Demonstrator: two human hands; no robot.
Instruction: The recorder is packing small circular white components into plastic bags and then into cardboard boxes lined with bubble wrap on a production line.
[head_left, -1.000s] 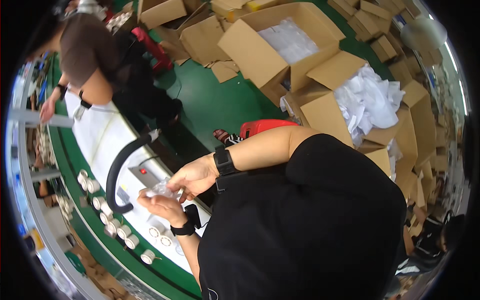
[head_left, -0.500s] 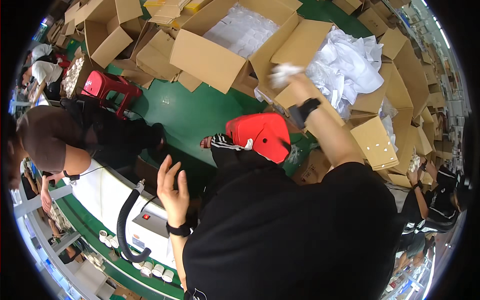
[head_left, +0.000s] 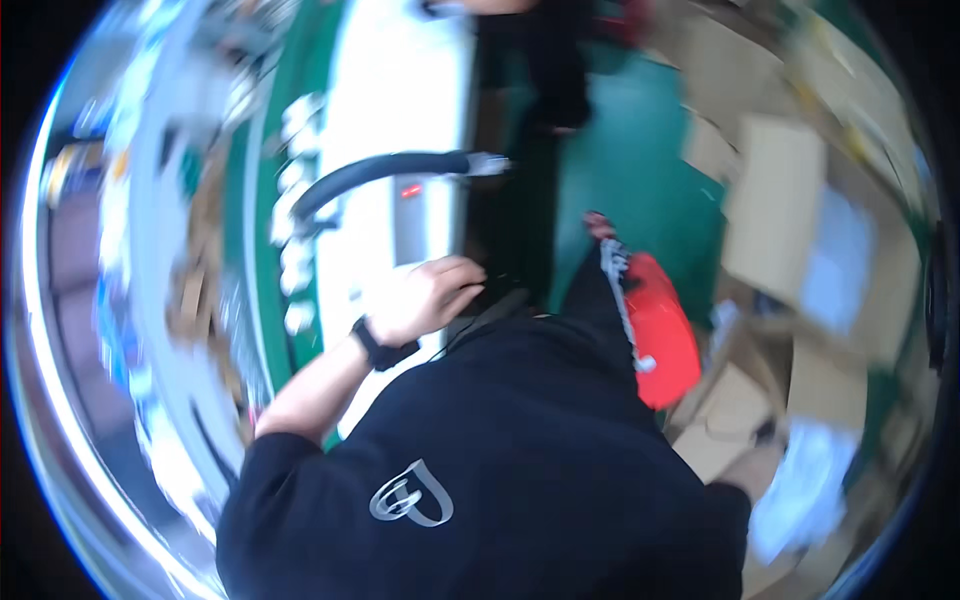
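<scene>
My left hand [head_left: 428, 296], with a black band at the wrist, hovers by the edge of the white bench [head_left: 395, 85]. Its fingers are loosely bent, the thumb apart from them, and nothing shows in them. Just beyond it are a grey box with a red switch [head_left: 411, 191] and a black ribbed hose [head_left: 385, 167] with a metal end. On the right, my right forearm [head_left: 752, 470] reaches among the cardboard boxes; the hand is smeared against the cardboard, so its fingers and anything in them cannot be made out. White plastic wrapping [head_left: 805, 485] lies close to that forearm.
A red stool [head_left: 662, 335] stands beside my leg. Open cardboard boxes [head_left: 775, 215] crowd the right side, one with pale packing inside. White round parts [head_left: 297, 265] line a green strip left of the bench. A person's dark-clothed legs [head_left: 560, 65] are at the top.
The whole view has swung left, bringing the bench toward the middle. My left hand has gone from spread fingers to loosely bent ones. The white thing in my right hand is no longer distinguishable.
</scene>
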